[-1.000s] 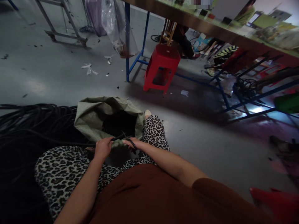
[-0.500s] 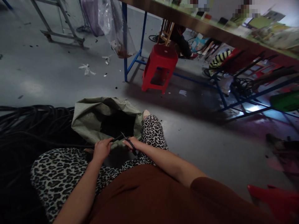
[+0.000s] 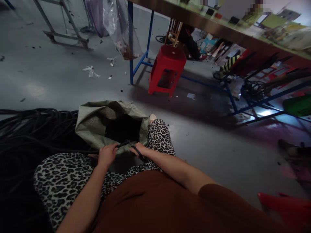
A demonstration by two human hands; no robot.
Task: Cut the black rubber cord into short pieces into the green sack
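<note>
My left hand [image 3: 107,153] is closed around a black rubber-like hose or cable [image 3: 122,144], whose end sticks out to the right over the sack's opening. From the left side of this hand the black strand runs back toward a dark heap. My right hand [image 3: 138,149] grips a pair of scissors [image 3: 135,147] with black handles, their blades pointing up and left at the strand's end. Whether the blades touch the strand I cannot tell. Between my knees stands an open grey-green woven sack [image 3: 91,124]; its inside is too dark to make out.
A heap of black strands [image 3: 36,123] lies at the left. Ahead, a red stool [image 3: 170,60] stands beside a blue-legged worktable [image 3: 194,21], with clear plastic bags [image 3: 119,29] hanging at its end. A person's legs [image 3: 193,43] show beyond it. White scraps [image 3: 91,71] litter the floor.
The view has shifted very slightly. The scissor blades appear a little closer together at the strand's end; both hands stay in nearly the same place.
</note>
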